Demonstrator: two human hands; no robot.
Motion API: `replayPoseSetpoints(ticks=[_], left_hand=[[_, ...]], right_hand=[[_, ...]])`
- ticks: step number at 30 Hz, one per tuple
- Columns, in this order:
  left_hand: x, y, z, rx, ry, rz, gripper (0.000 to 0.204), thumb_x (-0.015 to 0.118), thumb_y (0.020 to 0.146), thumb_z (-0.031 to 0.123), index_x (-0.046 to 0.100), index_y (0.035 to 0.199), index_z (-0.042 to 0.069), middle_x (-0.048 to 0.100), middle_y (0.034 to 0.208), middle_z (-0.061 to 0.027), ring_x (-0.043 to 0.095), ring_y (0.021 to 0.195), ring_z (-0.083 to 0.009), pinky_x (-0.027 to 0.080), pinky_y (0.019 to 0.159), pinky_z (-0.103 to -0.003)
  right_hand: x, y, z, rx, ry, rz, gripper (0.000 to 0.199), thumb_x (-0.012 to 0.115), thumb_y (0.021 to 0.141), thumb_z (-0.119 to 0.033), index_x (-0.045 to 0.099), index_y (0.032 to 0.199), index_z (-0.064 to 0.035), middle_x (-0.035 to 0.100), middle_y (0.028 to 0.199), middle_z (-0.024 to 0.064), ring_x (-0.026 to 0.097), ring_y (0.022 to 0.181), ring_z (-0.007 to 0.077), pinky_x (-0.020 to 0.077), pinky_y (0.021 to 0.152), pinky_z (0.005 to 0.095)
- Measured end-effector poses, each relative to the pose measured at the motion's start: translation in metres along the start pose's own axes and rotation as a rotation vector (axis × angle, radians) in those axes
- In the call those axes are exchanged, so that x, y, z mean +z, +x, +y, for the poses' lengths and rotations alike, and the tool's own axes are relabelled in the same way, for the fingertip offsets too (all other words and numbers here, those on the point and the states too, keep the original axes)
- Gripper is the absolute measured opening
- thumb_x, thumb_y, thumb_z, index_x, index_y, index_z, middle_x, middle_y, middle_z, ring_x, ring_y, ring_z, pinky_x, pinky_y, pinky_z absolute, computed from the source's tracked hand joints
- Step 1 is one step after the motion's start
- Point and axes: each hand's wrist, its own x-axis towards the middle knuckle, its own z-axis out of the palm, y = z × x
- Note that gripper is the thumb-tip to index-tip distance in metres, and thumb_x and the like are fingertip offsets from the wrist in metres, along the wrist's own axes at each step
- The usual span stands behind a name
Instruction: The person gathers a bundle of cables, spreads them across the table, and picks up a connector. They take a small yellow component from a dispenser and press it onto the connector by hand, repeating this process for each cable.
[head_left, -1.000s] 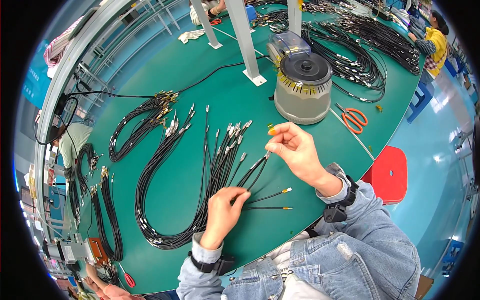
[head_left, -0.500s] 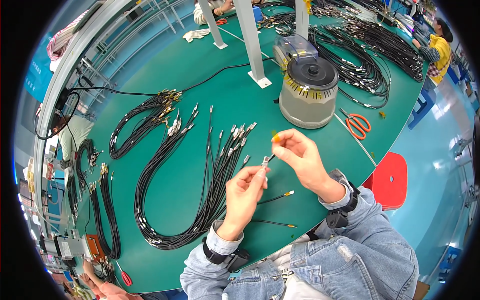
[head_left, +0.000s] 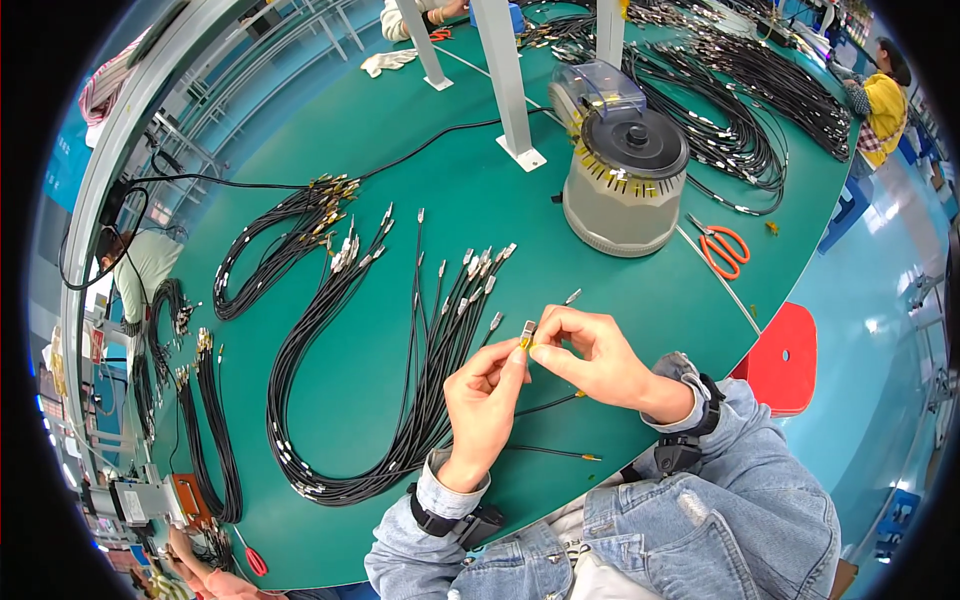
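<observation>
My left hand (head_left: 480, 405) is closed, pinching a black cable just below its silver metal connector (head_left: 528, 328). Against it, the fingertips of my right hand (head_left: 598, 360) press a small piece of amber tape (head_left: 525, 342) at the connector's base. Part of the tape is hidden by the fingers. To the left of my hands lies a curved bundle of black cables (head_left: 280, 385), its silver connector ends fanned out. Beyond my right hand stands a round tape dispenser (head_left: 620, 210) with a black top and amber tape pieces around its rim.
Orange-handled scissors (head_left: 728, 252) lie right of the dispenser. A grey metal post (head_left: 505, 90) rises from the green table. More cable bundles (head_left: 262, 250) sit at the left and far right. A red stool (head_left: 785, 360) stands beside the table; co-workers sit around it.
My right hand has come down and left, bringing the amber tape from its raised fingertips onto the connector in my left hand. The left hand stays nearly in place.
</observation>
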Motion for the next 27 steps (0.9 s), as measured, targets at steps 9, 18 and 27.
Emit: replayPoseSetpoints(ticks=[9, 18, 27], left_hand=[[0.0032, -0.0024, 0.0, -0.017, -0.008, -0.001, 0.016, 0.056, 0.087, 0.005, 0.06, 0.1, -0.002, 0.057, 0.07, -0.0004, 0.043, 0.053, 0.0, 0.03, 0.044, -0.014], [0.0044, -0.0024, -0.0003, -0.011, -0.012, 0.008, 0.013, 0.055, 0.087, 0.006, 0.06, 0.096, -0.001, 0.055, 0.065, -0.0005, 0.037, 0.044, 0.0, 0.023, 0.039, -0.015], [0.0039, -0.0019, -0.0007, -0.002, 0.011, 0.0, 0.013, 0.055, 0.087, 0.006, 0.06, 0.095, -0.001, 0.054, 0.064, -0.0001, 0.035, 0.044, 0.0003, 0.022, 0.038, -0.016]], right_hand=[[0.0016, 0.0001, 0.0004, -0.044, -0.02, 0.05, 0.01, 0.058, 0.083, -0.009, 0.054, 0.078, -0.001, 0.051, 0.074, -0.0007, 0.046, 0.067, 0.0065, 0.0403, 0.064, 0.0237], [0.0008, -0.0007, 0.0017, -0.049, -0.017, 0.046, 0.009, 0.058, 0.082, -0.008, 0.054, 0.077, -0.0008, 0.051, 0.075, -0.0001, 0.047, 0.068, 0.0071, 0.0405, 0.063, 0.0238], [-0.0005, 0.0005, -0.0005, -0.083, -0.065, 0.047, 0.007, 0.057, 0.079, -0.005, 0.052, 0.074, -0.0013, 0.051, 0.076, 0.0009, 0.047, 0.068, 0.0082, 0.0403, 0.063, 0.0238]])
